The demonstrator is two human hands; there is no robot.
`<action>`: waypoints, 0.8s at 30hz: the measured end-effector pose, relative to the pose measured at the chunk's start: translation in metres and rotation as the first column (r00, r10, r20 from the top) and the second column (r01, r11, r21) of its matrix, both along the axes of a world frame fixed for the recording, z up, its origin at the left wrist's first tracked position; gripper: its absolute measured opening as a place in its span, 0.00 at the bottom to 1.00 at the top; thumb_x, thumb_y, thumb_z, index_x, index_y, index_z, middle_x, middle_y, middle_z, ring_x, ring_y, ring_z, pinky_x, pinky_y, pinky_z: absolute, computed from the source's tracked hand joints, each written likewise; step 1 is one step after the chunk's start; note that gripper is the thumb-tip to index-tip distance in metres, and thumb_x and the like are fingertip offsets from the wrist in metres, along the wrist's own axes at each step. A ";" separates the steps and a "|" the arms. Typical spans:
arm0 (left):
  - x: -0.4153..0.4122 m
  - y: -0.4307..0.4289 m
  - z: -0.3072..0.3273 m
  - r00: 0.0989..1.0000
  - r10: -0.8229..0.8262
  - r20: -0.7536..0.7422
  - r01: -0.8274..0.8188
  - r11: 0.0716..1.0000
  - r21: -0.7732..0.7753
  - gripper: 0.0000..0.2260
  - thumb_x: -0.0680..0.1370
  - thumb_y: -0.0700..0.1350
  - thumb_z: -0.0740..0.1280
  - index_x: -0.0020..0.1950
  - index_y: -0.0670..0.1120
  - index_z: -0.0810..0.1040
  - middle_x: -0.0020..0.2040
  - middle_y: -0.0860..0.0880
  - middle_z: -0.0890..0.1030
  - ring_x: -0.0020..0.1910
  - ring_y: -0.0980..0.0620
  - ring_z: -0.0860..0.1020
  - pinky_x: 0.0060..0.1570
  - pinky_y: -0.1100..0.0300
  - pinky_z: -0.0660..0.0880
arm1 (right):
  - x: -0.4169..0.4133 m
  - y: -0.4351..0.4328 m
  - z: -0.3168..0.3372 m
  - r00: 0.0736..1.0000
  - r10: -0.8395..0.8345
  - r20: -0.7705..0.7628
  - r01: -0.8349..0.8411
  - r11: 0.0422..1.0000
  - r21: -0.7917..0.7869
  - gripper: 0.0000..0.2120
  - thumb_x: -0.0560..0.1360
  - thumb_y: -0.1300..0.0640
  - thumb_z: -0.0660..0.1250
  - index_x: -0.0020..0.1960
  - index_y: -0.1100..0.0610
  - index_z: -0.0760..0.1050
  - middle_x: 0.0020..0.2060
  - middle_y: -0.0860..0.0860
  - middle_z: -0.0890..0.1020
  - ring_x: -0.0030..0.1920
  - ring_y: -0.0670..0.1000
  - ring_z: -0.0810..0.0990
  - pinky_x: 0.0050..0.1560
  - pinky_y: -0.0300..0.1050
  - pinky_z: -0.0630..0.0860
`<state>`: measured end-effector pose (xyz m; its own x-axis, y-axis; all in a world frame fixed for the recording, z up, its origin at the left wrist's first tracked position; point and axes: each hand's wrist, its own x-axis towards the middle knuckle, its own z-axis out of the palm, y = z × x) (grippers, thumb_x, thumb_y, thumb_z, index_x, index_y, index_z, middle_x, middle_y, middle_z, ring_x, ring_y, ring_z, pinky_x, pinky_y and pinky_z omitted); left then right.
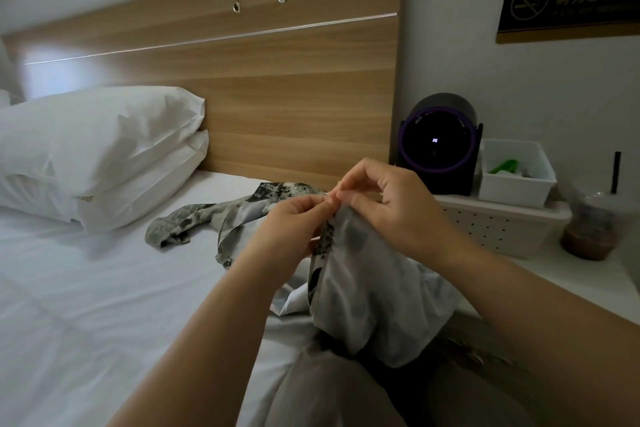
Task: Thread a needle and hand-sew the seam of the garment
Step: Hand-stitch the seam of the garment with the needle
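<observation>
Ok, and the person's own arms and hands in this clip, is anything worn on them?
Nothing worn that shows. The left forearm and right forearm are bare to the frame edge, with no sleeve or cuff in view. The left hand and right hand are ungloved, and no ring, watch or bracelet is visible.

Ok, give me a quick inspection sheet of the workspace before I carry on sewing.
Surface: white bed sheet, wrinkled.
Job's things: patterned garment, top edge held up, rest trailing on the sheet; needle and thread too small to tell.
Clutter: two stacked pillows.
Hands: left hand and right hand both pinch the garment's top edge.
Cables: nothing seen.
Surroundings: wooden headboard; black round device, white bin and drink cup beside the bed.
</observation>
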<state>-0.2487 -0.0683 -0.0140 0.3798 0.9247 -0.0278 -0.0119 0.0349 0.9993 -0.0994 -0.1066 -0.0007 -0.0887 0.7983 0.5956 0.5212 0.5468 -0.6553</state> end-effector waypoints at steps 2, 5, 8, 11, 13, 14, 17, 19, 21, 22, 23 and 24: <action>0.002 0.005 0.000 1.000 0.018 -0.020 -0.018 1.000 0.003 0.06 0.79 0.43 0.65 0.45 0.43 0.80 0.38 0.46 0.80 0.35 0.53 0.78 0.35 0.63 0.78 | -0.004 0.000 0.001 0.981 0.017 -0.192 -0.029 0.998 -0.060 0.03 0.77 0.62 0.66 0.45 0.56 0.75 0.41 0.51 0.84 0.44 0.47 0.83 0.49 0.44 0.80; 0.006 0.017 -0.005 0.994 0.088 -0.069 -0.088 0.996 0.010 0.06 0.79 0.42 0.65 0.44 0.42 0.78 0.39 0.44 0.78 0.37 0.51 0.76 0.38 0.62 0.77 | -0.006 -0.001 0.011 0.839 0.046 -0.543 -0.151 0.977 -0.149 0.03 0.79 0.63 0.62 0.47 0.59 0.72 0.38 0.54 0.84 0.42 0.53 0.85 0.44 0.43 0.81; 0.007 0.030 -0.019 0.976 0.160 -0.147 -0.159 0.987 0.016 0.07 0.79 0.41 0.65 0.42 0.43 0.78 0.42 0.41 0.76 0.42 0.47 0.74 0.46 0.54 0.75 | -0.008 -0.005 0.026 0.503 0.051 -0.863 -0.403 0.897 -0.182 0.03 0.81 0.63 0.58 0.49 0.61 0.70 0.33 0.54 0.83 0.37 0.54 0.85 0.39 0.46 0.82; 0.006 0.047 -0.035 0.947 0.217 -0.237 -0.212 0.976 0.047 0.07 0.79 0.42 0.66 0.42 0.42 0.79 0.41 0.42 0.77 0.42 0.48 0.75 0.50 0.51 0.77 | -0.010 -0.011 0.042 0.126 -0.073 -0.989 -0.613 0.778 -0.136 0.09 0.81 0.63 0.57 0.43 0.61 0.71 0.27 0.54 0.79 0.28 0.50 0.81 0.32 0.43 0.81; 0.003 0.058 -0.044 0.909 0.249 -0.334 -0.222 0.968 0.116 0.07 0.78 0.43 0.66 0.41 0.42 0.78 0.39 0.42 0.75 0.40 0.48 0.73 0.49 0.48 0.79 | -0.011 -0.014 0.050 -0.057 -0.186 -0.981 -0.691 0.716 -0.096 0.12 0.81 0.64 0.56 0.40 0.62 0.71 0.25 0.53 0.75 0.22 0.47 0.76 0.28 0.39 0.78; 0.001 0.062 -0.049 0.883 0.269 -0.384 -0.223 0.961 0.162 0.07 0.78 0.43 0.66 0.40 0.42 0.77 0.36 0.42 0.73 0.38 0.49 0.72 0.45 0.48 0.78 | -0.010 -0.015 0.053 -0.116 -0.227 -0.967 -0.708 0.702 -0.080 0.12 0.81 0.65 0.55 0.39 0.62 0.70 0.24 0.52 0.72 0.20 0.46 0.72 0.25 0.37 0.75; -0.004 0.073 -0.059 0.803 0.336 -0.492 -0.217 0.934 0.283 0.12 0.77 0.42 0.66 0.35 0.42 0.73 0.31 0.43 0.68 0.31 0.49 0.67 0.34 0.58 0.68 | -0.009 -0.016 0.062 -0.192 -0.292 -0.937 -0.723 0.687 -0.067 0.12 0.80 0.66 0.53 0.39 0.60 0.68 0.23 0.50 0.66 0.19 0.44 0.63 0.23 0.31 0.67; -0.009 0.077 -0.065 0.738 0.369 -0.565 -0.213 0.922 0.324 0.13 0.77 0.43 0.65 0.33 0.41 0.75 0.29 0.44 0.70 0.28 0.49 0.67 0.31 0.60 0.66 | -0.008 -0.017 0.066 -0.216 -0.311 -0.926 -0.733 0.678 -0.057 0.12 0.80 0.66 0.53 0.40 0.60 0.68 0.24 0.49 0.65 0.19 0.44 0.60 0.22 0.31 0.65; -0.011 0.080 -0.069 0.705 0.380 -0.599 -0.212 0.918 0.334 0.15 0.78 0.44 0.65 0.36 0.36 0.79 0.30 0.43 0.73 0.30 0.49 0.70 0.33 0.59 0.69 | -0.008 -0.018 0.068 -0.235 -0.312 -0.921 -0.742 0.670 -0.037 0.12 0.80 0.66 0.53 0.40 0.60 0.68 0.24 0.49 0.65 0.18 0.45 0.60 0.22 0.31 0.65; -0.011 0.080 -0.070 0.710 0.379 -0.594 -0.215 0.919 0.330 0.15 0.78 0.45 0.65 0.38 0.34 0.80 0.31 0.42 0.74 0.31 0.48 0.71 0.36 0.57 0.72 | -0.007 -0.018 0.069 -0.235 -0.306 -0.923 -0.741 0.671 -0.034 0.12 0.80 0.66 0.53 0.40 0.60 0.68 0.23 0.50 0.66 0.18 0.45 0.60 0.22 0.31 0.65; -0.010 0.080 -0.070 0.731 0.372 -0.572 -0.221 0.922 0.317 0.15 0.78 0.45 0.65 0.39 0.34 0.80 0.32 0.42 0.75 0.33 0.47 0.72 0.38 0.54 0.75 | -0.007 -0.018 0.068 -0.222 -0.295 -0.929 -0.734 0.678 -0.040 0.12 0.80 0.66 0.53 0.39 0.60 0.68 0.23 0.50 0.66 0.18 0.45 0.61 0.22 0.31 0.65; -0.008 0.078 -0.070 0.774 0.359 -0.521 -0.231 0.927 0.295 0.15 0.78 0.44 0.65 0.39 0.34 0.80 0.31 0.42 0.75 0.33 0.47 0.73 0.40 0.51 0.77 | -0.006 -0.018 0.067 -0.192 -0.283 -0.940 -0.721 0.690 -0.060 0.11 0.80 0.65 0.54 0.40 0.60 0.68 0.23 0.50 0.66 0.19 0.45 0.61 0.22 0.31 0.65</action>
<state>-0.2572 0.0097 -0.0838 0.0638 0.9966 0.0521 0.5715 -0.0792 0.8168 -0.1056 -0.1244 0.0660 -0.1625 0.9728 -0.1649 -0.9305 -0.2067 -0.3024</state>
